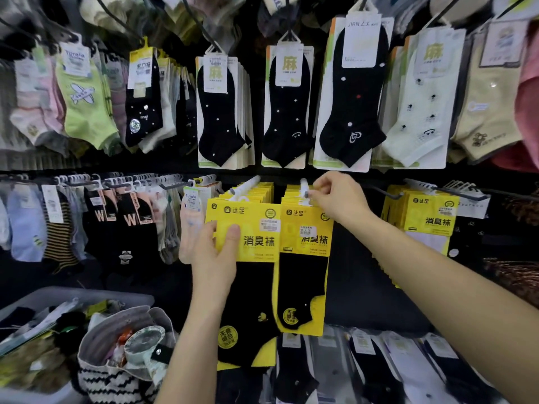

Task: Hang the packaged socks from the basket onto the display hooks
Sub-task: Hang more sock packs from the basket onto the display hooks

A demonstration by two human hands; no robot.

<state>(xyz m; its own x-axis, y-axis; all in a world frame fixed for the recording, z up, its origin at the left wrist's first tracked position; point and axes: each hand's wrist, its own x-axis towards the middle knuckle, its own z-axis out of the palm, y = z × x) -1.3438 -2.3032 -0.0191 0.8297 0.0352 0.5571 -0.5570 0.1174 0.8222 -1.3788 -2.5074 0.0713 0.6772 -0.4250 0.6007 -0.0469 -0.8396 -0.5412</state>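
Note:
Two yellow-carded packs of black socks hang side by side at the middle of the display. My left hand (pixel 217 252) grips the left yellow pack (pixel 248 275) by its card, thumb on the front. My right hand (pixel 338 199) pinches the white hanger tab of the right yellow pack (pixel 303 275) at the tip of its display hook (pixel 304 185). A second hook (pixel 248 183) carries the stack behind the left pack. The grey basket (pixel 38 298) with loose packaged socks sits at the lower left.
Rows of hanging sock packs fill the wall above, left and right, with another yellow stack (pixel 425 217) to the right. A striped bag (pixel 122 360) with small items rests against the basket. More black sock packs (pixel 364 363) hang below my arms.

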